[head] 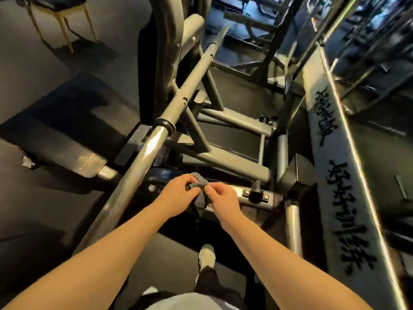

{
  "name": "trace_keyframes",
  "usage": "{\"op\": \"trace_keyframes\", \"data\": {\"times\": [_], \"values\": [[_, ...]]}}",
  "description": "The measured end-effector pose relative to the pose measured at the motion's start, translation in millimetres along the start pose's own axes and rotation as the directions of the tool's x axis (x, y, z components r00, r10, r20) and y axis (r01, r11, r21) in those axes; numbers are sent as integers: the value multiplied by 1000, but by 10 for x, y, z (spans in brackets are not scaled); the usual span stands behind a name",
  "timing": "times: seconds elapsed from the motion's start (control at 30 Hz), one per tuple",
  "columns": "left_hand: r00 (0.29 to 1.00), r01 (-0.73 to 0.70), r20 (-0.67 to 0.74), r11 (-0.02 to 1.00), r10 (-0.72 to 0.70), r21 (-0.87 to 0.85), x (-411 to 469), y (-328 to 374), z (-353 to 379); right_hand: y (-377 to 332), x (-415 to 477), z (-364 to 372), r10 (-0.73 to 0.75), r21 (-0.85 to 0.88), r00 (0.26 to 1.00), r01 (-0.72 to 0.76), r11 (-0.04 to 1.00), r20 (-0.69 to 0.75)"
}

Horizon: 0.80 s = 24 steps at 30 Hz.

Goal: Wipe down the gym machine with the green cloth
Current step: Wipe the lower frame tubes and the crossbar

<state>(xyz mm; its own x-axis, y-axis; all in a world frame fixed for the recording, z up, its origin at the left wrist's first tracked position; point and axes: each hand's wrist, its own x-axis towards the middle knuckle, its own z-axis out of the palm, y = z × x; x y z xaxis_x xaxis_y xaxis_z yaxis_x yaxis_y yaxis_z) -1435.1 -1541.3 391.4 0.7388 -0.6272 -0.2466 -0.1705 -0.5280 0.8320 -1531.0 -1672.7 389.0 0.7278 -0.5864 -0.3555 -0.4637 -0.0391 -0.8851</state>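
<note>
The cloth [199, 193] looks grey with a green edge and hangs bunched between my two hands at the centre of the head view. My left hand [178, 194] pinches its upper left part. My right hand [223, 199] pinches its right side. Both hands hover just in front of the grey steel frame of the gym machine [223, 162]. A long chrome bar [143, 157] of the machine runs diagonally past my left hand, apart from it.
A broad grey beam with black lettering [335, 166] slopes down the right side. A black bolt knob [257, 190] sticks up right of my right hand. A black padded seat [67, 121] lies left, a yellow-legged bench [62, 12] far left. My shoe [206, 257] stands below.
</note>
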Motion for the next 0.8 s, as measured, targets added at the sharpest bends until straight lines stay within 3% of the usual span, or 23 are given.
{"op": "trace_keyframes", "data": {"times": [0.2,0.33,0.47,0.67,0.8], "values": [[977,-135,169,990,127,36,-126,262,447,365,-411,-465,103,119,986,-87,989,-132],[963,-125,243,992,119,13,-171,434,693,629,-574,-708,138,167,981,-115,979,-135],[942,-123,311,992,123,-18,-212,592,933,779,-725,-996,156,226,987,-143,964,-42],[928,-174,337,985,158,17,-305,813,1279,1004,-969,-1402,88,98,996,-86,992,-18],[933,-199,318,977,165,74,-318,831,1481,1125,-1116,-1654,121,152,991,-113,982,-48]]}}
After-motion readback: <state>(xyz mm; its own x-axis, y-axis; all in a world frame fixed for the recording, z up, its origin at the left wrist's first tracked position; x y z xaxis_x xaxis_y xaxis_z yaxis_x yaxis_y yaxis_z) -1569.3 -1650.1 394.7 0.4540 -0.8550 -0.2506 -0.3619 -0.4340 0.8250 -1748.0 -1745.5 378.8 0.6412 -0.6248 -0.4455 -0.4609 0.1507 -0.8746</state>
